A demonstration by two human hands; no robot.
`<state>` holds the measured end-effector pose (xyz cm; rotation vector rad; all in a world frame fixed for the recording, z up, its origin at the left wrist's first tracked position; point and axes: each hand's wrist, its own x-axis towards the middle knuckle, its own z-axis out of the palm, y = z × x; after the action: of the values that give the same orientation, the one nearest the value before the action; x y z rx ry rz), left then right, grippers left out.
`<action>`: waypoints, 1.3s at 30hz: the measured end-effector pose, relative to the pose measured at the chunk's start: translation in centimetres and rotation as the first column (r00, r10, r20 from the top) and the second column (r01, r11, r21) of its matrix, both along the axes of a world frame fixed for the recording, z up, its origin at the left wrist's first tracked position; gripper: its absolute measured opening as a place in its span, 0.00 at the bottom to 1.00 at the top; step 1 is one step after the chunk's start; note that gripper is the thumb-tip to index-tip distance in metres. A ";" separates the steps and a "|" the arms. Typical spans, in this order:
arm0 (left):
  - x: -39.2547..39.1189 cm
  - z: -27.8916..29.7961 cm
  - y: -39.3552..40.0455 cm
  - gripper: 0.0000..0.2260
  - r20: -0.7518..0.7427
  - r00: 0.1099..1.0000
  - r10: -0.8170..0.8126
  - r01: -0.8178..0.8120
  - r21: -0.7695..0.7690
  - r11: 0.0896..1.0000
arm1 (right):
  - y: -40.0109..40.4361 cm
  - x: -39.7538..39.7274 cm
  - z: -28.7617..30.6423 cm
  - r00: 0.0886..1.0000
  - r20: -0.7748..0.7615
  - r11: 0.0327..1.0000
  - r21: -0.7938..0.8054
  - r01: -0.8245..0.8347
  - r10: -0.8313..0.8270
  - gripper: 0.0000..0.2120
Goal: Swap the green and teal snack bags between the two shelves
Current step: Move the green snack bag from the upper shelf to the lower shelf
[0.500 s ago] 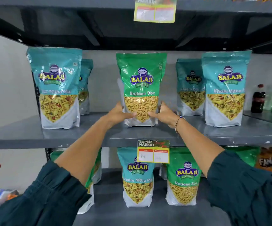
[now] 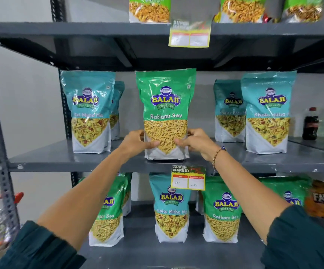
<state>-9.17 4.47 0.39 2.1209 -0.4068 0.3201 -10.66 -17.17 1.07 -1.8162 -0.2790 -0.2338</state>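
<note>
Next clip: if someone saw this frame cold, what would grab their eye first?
Most likely the green Ratlami Sev bag, upright at the centre of the middle shelf, gripped low on both sides by the left hand and right hand. Teal Khatta Mitha bags flank it, one at left and one at right. On the shelf below, a lone teal bag stands among green ones.
</note>
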 end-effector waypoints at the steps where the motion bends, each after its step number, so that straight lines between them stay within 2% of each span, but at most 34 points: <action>1: -1.3 0.0 0.6 0.40 0.005 1.000 -0.004 0.004 -0.019 1.000 | 0.7 -1.4 0.0 1.000 0.004 1.000 0.007 -0.008 0.008 0.10; 3: -4.1 0.1 1.9 0.38 0.014 1.000 -0.003 0.004 -0.045 0.999 | 2.1 -4.0 -0.1 1.000 0.014 1.000 0.017 -0.004 0.004 0.11; 4: -5.4 0.0 2.5 0.34 0.015 1.000 -0.018 0.019 -0.051 0.999 | 2.7 -5.3 -0.1 1.000 0.018 1.000 0.017 -0.003 0.003 0.13; 6: -7.8 -0.6 3.6 0.20 0.027 0.999 -0.048 0.049 -0.052 0.997 | 3.7 -7.4 -0.6 1.000 0.025 1.000 0.008 0.007 -0.007 0.17; 8: -10.0 -1.6 4.6 0.15 0.029 0.999 -0.030 0.031 -0.041 0.999 | 4.5 -9.4 -1.5 1.000 0.025 1.000 0.000 0.009 -0.009 0.21; 9: -10.9 -2.3 5.1 0.17 0.031 0.999 -0.022 0.023 -0.039 0.999 | 5.0 -10.4 -2.2 1.000 0.028 1.000 0.017 -0.006 0.006 0.19; 11: -12.1 -4.0 6.3 0.32 0.048 0.999 0.019 -0.019 -0.016 1.000 | 5.8 -12.0 -4.1 0.999 0.045 1.000 0.011 -0.011 0.011 0.15; 12: -12.7 -5.0 6.8 0.39 0.061 0.996 0.058 -0.059 0.008 0.998 | 6.2 -12.6 -5.2 0.998 0.058 1.000 -0.007 -0.004 0.004 0.16; 14: -13.7 -7.4 7.6 0.46 0.073 0.993 0.097 -0.100 0.044 0.994 | 7.0 -13.2 -7.9 0.997 0.077 0.999 -0.049 0.023 -0.019 0.21; 20: -14.8 -16.3 8.1 0.37 0.017 0.985 0.174 -0.174 -0.002 0.985 | 8.5 -12.5 -17.3 0.996 0.060 0.983 -0.170 0.069 -0.059 0.32; 27: -10.8 -26.7 7.6 0.35 -0.210 0.947 0.243 -0.255 -0.028 0.967 | 9.3 -7.4 -26.8 0.987 -0.155 0.981 -0.193 0.018 -0.048 0.33; 31: -7.3 -29.0 7.9 0.31 -0.276 0.907 0.318 -0.316 0.053 0.947 | 10.6 -3.5 -30.1 0.972 -0.227 0.982 -0.188 0.015 -0.058 0.30; 39: -2.3 -31.3 7.8 0.25 -0.336 0.869 0.363 -0.375 0.031 0.926 | 11.2 3.7 -34.6 0.961 -0.271 0.963 -0.268 -0.029 -0.047 0.29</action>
<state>-11.48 12.30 -30.89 2.1590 0.2100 0.1721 -6.95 -5.95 -33.55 -2.0931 -0.1088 0.0567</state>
